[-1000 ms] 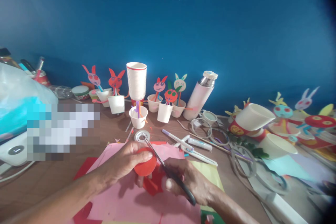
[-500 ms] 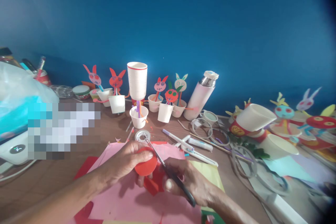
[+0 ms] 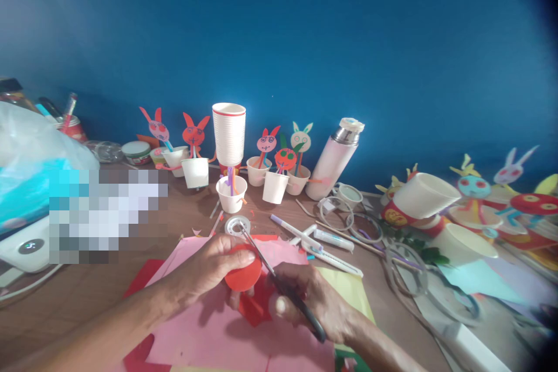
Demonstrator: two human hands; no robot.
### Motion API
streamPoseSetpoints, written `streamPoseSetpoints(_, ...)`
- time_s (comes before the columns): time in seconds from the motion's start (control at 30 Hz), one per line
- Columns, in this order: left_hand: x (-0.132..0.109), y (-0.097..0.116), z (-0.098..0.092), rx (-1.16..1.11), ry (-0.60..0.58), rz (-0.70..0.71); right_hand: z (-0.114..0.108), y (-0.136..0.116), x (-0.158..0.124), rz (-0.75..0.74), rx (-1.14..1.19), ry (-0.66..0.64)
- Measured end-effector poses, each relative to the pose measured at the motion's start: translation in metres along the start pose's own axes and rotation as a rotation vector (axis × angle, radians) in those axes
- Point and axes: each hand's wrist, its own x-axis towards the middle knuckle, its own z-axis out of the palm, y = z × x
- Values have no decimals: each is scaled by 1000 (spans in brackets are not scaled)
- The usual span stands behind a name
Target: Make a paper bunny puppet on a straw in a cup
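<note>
Between the thumb and fingers of my left hand [image 3: 220, 258] is a round piece of red paper [image 3: 243, 273]. My right hand [image 3: 311, 296] is closed around black-handled scissors [image 3: 290, 290], whose blades point up and left along the disc's right edge. Red paper scraps [image 3: 255, 308] hang or lie just below the disc; whether they are still joined to it I cannot tell. Under both hands lie pink paper sheets [image 3: 196, 334]. A white ring-shaped tape roll [image 3: 238, 225] sits right beyond the scissor tips.
Paper-cup figures with rabbit-like heads [image 3: 193, 133] line the wall, around a tall cup stack [image 3: 229, 133]. A pink flask [image 3: 333, 160] leans behind pens and a white cutter [image 3: 335, 258]. At right are tape rings [image 3: 405, 267] and more cups [image 3: 429, 195]; at left, a plastic bag [image 3: 39, 157].
The view has shifted very slightly. Both hands, the red disc and the scissors hold almost the same positions as before.
</note>
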Motion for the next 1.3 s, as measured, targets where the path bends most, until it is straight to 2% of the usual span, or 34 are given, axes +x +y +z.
streamPoseSetpoints(0.57,2,-5,-4,-21,-44,19,0,2,0,44,72,-2)
streamPoseSetpoints(0.7,2,-4,-3,-27,-19,10,-1,-2,1,68,87,17)
streamPoseSetpoints(0.97,2,-2,1,-93,120,3,-6,3,4,81,49,144)
streamPoseSetpoints(1.17,4,-10,-4,-250,210,23,-10,7,5,128,-247,375)
streamPoseSetpoints(1.3,6,-10,-8,-387,232,70,-15,0,4,134,-359,417)
